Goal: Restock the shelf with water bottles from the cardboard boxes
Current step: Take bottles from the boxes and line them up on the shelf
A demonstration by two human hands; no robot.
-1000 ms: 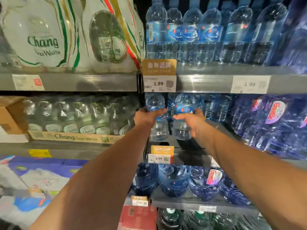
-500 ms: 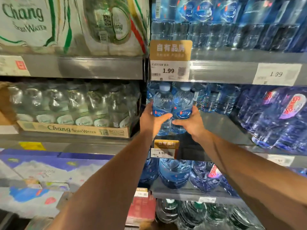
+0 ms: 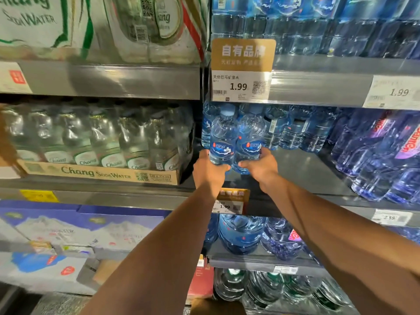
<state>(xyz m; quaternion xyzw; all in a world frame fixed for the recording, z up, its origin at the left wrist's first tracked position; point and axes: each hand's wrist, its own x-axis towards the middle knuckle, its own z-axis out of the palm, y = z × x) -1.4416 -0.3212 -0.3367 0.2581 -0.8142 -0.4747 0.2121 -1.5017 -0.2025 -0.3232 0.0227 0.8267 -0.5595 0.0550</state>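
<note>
Far left, up top, are two packs point(image 3: 45, 19) that say "Chang Soda Water". Under them sits one cardboard tray point(image 3: 97, 173) with the same words. It holds clear bottles, about six in the front row.

In the middle, two arms reach up. The left hand point(image 3: 209, 170) grips the left water bottle point(image 3: 221, 137) low down, with its fingers curled round it. The right hand point(image 3: 261, 167) grips the right water bottle point(image 3: 251, 135) the same way. The two bottles stand upright and touch side by side at the front of the middle shelf point(image 3: 302, 169). Both have blue labels with writing too small to read. The hands hide their bottoms, so I cannot tell if they rest on the shelf.

Just above them hangs a gold sign with a price tag point(image 3: 241, 86) that says "1.99". A small tag point(image 3: 229, 202) under the hands says "1.99" too.

Behind the two bottles is a row of more blue bottles point(image 3: 293, 130). Below are big blue bottles point(image 3: 241, 235).

To the right, another tag point(image 3: 395, 92) says "1.99". Purple bottles point(image 3: 386, 151) with red and white labels fill the far right.
</note>
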